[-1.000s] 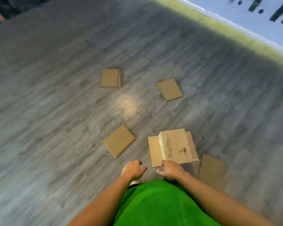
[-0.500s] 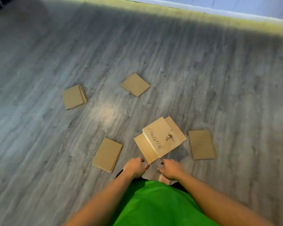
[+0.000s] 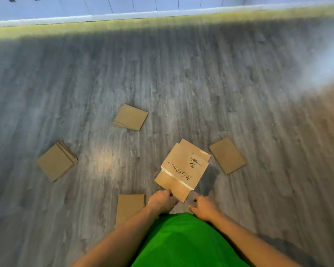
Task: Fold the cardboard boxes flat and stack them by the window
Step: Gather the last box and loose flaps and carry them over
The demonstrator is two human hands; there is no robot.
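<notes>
Left hand (image 3: 163,201) apparently pinching written-on cardboard box (image 3: 182,169), right hand (image 3: 204,208) free — blurry floor (image 3: 239,93)

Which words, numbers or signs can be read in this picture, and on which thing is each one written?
"9062389027": my best reading of the handwritten number on the box held by the left hand; it appears upside down and some digits are uncertain.
A smaller handwritten mark beside it on the same box: too blurred to read.
The other cardboard pieces show no writing.

Both bare forearms reach forward and down from the torso. The left hand (image 3: 162,201) is curled, pinching the near edge of a box (image 3: 183,168). The right hand (image 3: 204,208) hangs beside it, fingers loosely curled, holding nothing.
</notes>
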